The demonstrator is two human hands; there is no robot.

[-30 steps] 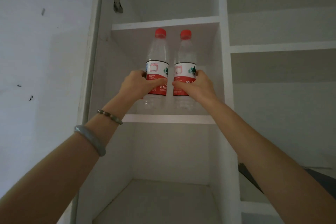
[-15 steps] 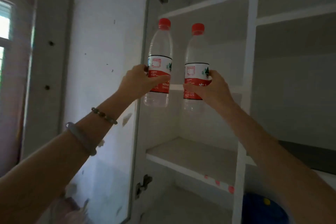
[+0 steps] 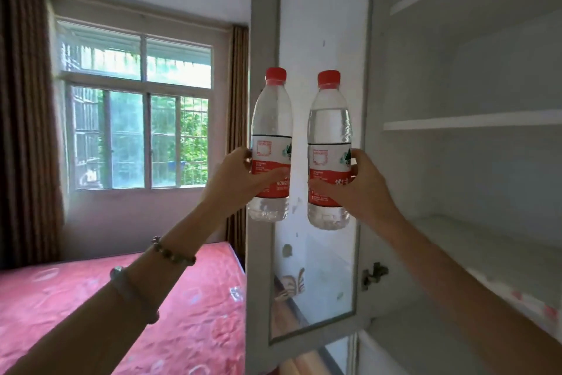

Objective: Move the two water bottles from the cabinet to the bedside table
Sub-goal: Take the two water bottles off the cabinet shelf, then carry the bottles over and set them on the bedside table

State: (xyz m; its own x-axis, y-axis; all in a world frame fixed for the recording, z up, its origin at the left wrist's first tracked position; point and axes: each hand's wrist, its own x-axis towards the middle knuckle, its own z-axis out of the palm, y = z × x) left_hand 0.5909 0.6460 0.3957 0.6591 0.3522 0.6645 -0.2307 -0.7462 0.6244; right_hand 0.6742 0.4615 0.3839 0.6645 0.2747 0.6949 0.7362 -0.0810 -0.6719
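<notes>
Head view: both arms raised, each of the hands wrapped around one water bottle at the label. Left hand (image 3: 240, 180) grips the left bottle (image 3: 270, 143), thumb across the red part of the label, fingers behind. Right hand (image 3: 362, 189) grips the right bottle (image 3: 330, 149) the same way, thumb in front on the lower label, fingers curled round the far side. Both bottles upright, clear plastic, red caps, white-and-red labels, side by side with a narrow gap, not touching. Both in the air, in front of the open cabinet door (image 3: 316, 253), outside the cabinet (image 3: 474, 125). Right bottle looks nearly full; left bottle's fill level cannot tell.

Cabinet white, to the right, several shelves visible. Door has a glass or mirrored panel in a pale frame, hinge (image 3: 374, 275) on its right edge, another hinge near the top. Left wrist wears a beaded bracelet (image 3: 173, 253) and, further down the forearm, a pale bangle (image 3: 133, 292).

Left of the door: bed (image 3: 91, 298) with red patterned cover, low in frame. Behind it a window (image 3: 137, 110) with bars and greenery outside, brown curtain (image 3: 27, 116) on the left, another narrow strip of curtain on the right. Bedside table not seen.
</notes>
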